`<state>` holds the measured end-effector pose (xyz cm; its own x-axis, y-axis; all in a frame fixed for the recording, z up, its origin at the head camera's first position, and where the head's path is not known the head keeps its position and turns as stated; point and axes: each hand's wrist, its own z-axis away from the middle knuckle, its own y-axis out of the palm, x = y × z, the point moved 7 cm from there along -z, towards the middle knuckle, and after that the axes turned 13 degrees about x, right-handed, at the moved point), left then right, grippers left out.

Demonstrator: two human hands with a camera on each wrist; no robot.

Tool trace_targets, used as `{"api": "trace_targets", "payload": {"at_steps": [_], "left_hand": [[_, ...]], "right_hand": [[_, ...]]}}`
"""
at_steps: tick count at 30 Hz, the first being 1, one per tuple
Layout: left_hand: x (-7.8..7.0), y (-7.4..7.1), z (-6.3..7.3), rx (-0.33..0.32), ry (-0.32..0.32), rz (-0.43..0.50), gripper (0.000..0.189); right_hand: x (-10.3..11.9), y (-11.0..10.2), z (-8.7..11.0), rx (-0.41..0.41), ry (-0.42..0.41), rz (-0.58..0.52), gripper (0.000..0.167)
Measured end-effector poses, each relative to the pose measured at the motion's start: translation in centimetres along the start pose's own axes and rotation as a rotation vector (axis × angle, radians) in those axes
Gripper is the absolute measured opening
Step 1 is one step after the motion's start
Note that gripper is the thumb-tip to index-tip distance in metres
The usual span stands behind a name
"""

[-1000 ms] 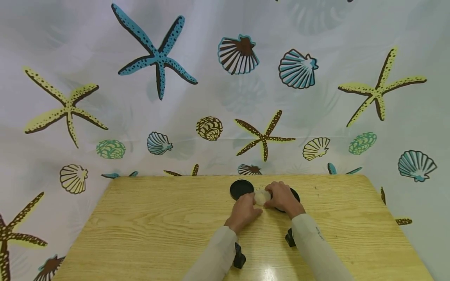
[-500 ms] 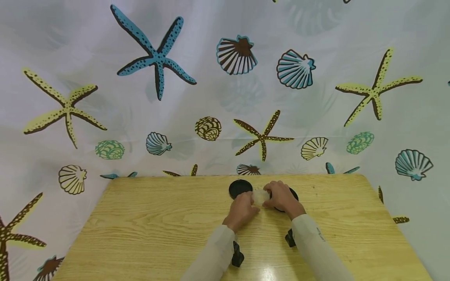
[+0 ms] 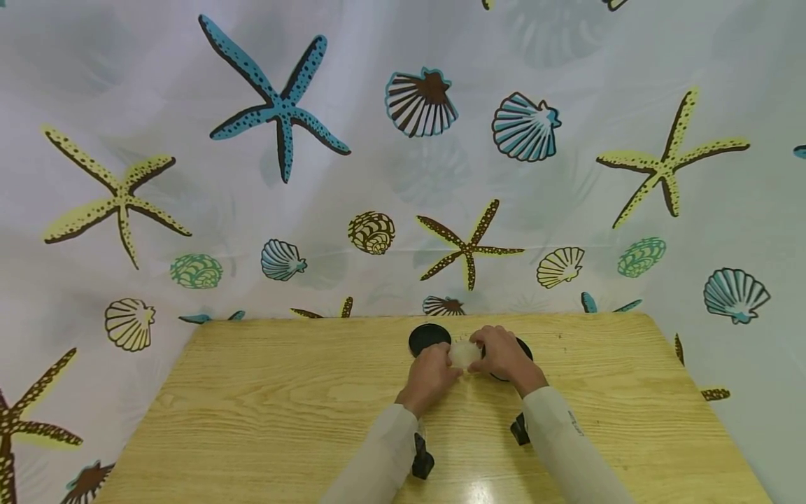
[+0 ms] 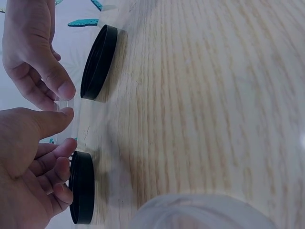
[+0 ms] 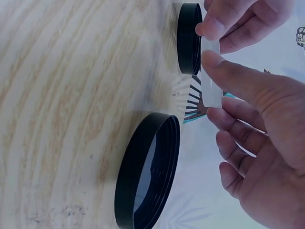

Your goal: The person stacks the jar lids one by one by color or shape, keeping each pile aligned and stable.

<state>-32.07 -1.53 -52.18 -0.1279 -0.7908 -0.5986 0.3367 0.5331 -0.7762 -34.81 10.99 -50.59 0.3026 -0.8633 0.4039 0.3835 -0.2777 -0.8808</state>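
Between both hands is a small translucent whitish disc [image 3: 464, 355], seen edge-on in the right wrist view as a thin pale piece [image 5: 212, 90]. My left hand [image 3: 431, 378] pinches its left side with thumb and fingers. From the other side my right hand [image 3: 506, 357] pinches it too, thumb on the near face in the right wrist view. The disc is held above the wooden table. Behind the left hand lies a round black lid [image 3: 430, 339]. A second black lid [image 5: 147, 171], hollow side showing in the right wrist view, lies beside the right hand, which partly hides it.
The wooden table [image 3: 283, 406] reaches back to a white curtain [image 3: 352, 175] printed with starfish and shells. Black camera mounts [image 3: 423, 458] hang at the wrists. A blurred clear rounded thing [image 4: 200, 214] fills the bottom of the left wrist view.
The head view has shifted slightly. Both hands keep their pinch on the disc and have barely moved; the lids lie where they were.
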Motion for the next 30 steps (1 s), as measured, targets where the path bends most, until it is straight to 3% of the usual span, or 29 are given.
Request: {"api": "trace_targets", "payload": {"at_steps": [17, 30], "left_hand": [[-0.5, -1.1, 0.7, -0.018, 0.001, -0.007, 0.030], [-0.3, -1.6, 0.9, -0.002, -0.003, -0.056, 0.032]], "right_hand": [[1.0, -0.6, 0.7, -0.007, -0.002, -0.012, 0.051], [2.1, -1.2, 1.6, -0.012, -0.052, 0.000, 0.047]]}}
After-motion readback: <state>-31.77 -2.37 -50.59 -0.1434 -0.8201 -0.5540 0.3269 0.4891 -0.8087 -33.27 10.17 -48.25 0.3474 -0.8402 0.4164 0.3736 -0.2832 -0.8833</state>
